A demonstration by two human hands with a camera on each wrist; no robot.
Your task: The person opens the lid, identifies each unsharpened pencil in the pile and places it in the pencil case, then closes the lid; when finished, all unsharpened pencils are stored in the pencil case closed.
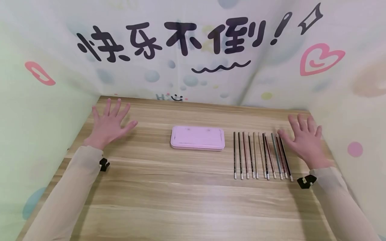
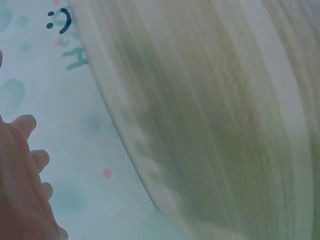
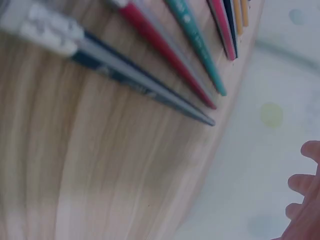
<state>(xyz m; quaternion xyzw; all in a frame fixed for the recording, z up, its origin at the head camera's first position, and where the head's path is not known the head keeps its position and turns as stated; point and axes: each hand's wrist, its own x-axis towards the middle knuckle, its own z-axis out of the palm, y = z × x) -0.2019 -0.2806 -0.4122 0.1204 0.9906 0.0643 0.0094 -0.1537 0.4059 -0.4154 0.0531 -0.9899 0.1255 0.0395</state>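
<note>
My left hand is spread with straight fingers over the far left of the table and holds nothing. On the other side, my right hand spreads its fingers just right of a row of pencils, its thumb overlapping the row's right end in the head view. The pencils lie side by side, eraser ends toward me, in dark, red, teal and tan colours. A pink pencil case with its lid closed lies left of them. In the right wrist view, a dark pencil is nearest the camera.
The wood-grain table ends at a printed cloth backdrop with large dark lettering. Cloth also hangs along the left and right sides. Each wrist wears a black camera mount, one on the left and another on the right.
</note>
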